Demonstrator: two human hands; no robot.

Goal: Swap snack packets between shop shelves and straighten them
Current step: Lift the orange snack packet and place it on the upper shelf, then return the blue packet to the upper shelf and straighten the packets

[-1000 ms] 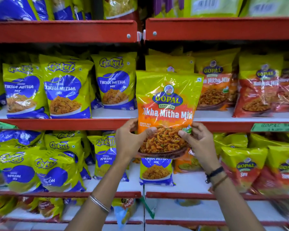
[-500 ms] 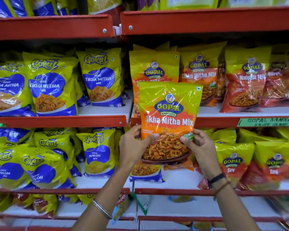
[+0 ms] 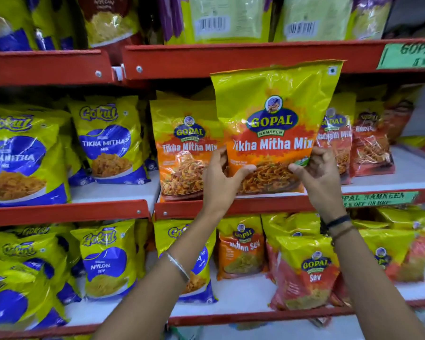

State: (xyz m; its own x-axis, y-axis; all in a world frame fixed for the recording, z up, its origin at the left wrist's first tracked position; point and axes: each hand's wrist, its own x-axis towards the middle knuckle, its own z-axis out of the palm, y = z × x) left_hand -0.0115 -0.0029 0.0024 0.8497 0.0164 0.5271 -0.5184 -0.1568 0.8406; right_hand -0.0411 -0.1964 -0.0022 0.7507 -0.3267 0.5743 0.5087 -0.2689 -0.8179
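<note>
1. My left hand [image 3: 221,182] pinches the lower left edge of the Gopal packet [image 3: 272,128], thumb across the front and fingers behind it
2. My right hand [image 3: 317,177] pinches the lower right edge the same way, so both hands are closed on this one packet
3. The packet stands upright in front of the middle shelf [image 3: 268,204]; its bottom edge is at the shelf lip, though I cannot tell if it rests there
4. I judge it light, puffy and crinkly, with slick film that could slide; holding the side seams low keeps it upright without crushing the brittle mix
5. It reads "GOPAL NAMKEEN Tikha Mitha Mix"
6. At 9 o'clock from it stands a matching packet [image 3: 187,153]; further at 9 o'clock a Gokul packet [image 3: 108,143] reads "TIKHA MITHA MIX"
7. At 6 o'clock, one shelf down, a red Gopal bag [image 3: 309,273] reads "Sev"; at 4 o'clock a green shelf tag [image 3: 375,198] reads "NAMKEEN"
</note>
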